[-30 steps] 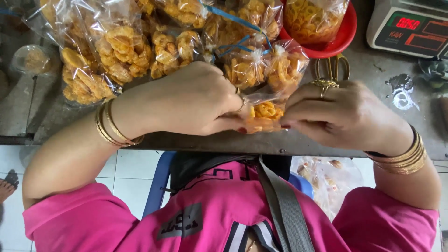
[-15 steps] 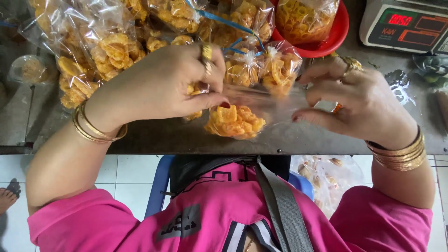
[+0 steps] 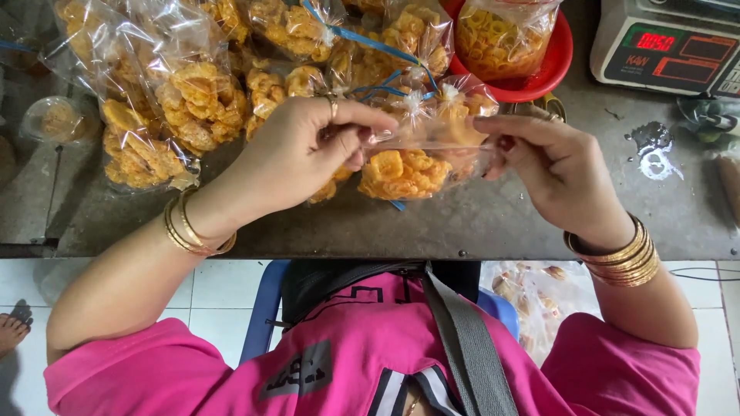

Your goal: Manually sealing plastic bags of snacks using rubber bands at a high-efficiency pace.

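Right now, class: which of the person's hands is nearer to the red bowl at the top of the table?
The right hand. It pinches the small snack bag just below the red bowl. The left hand holds the bag's other side, farther left.

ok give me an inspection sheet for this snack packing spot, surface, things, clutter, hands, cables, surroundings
surface: dark grey counter, scuffed, with a white smear near the scale.
job's things: clear bag of orange fried snacks, its open top stretched between both hands.
clutter: tied snack bags piled at the back; red bowl holding another bag; small round tub at the left.
grippers: left hand and right hand each pinch the bag's mouth; gold bangles on both wrists.
cables: thin dark cord below the counter edge at right.
surroundings: digital scale at the back right; white tiled floor; blue chair.
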